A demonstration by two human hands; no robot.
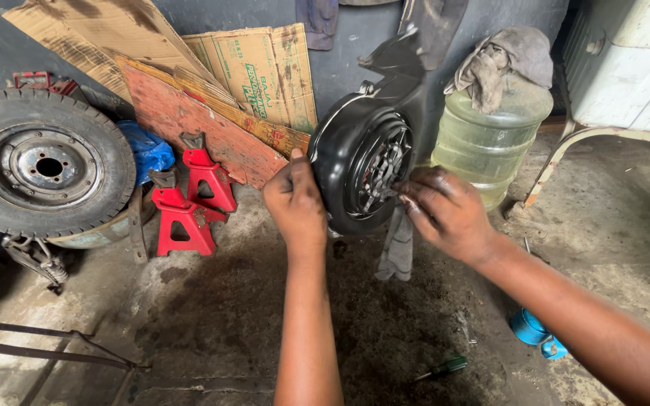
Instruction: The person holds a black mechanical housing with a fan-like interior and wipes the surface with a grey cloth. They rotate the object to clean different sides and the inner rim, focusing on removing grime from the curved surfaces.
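A black plastic fan cover (pixel 347 146) with a round grille is held up in the middle of the view. My left hand (pixel 295 203) grips its left rim, thumb on the outer edge. My right hand (pixel 445 210) presses a grey rag (pixel 398 248) against the grille on the right side; the rag hangs down below the cover. Metal fins show behind the grille.
Two red jack stands (pixel 189 203) and a spare wheel (pixel 43 162) sit at left, with cardboard sheets (pixel 257 71) leaning on the wall. A large clear water jug (pixel 490 139) topped with a cloth stands at right. A green-handled screwdriver (pixel 441 369) and a blue object (pixel 536 332) lie on the stained floor.
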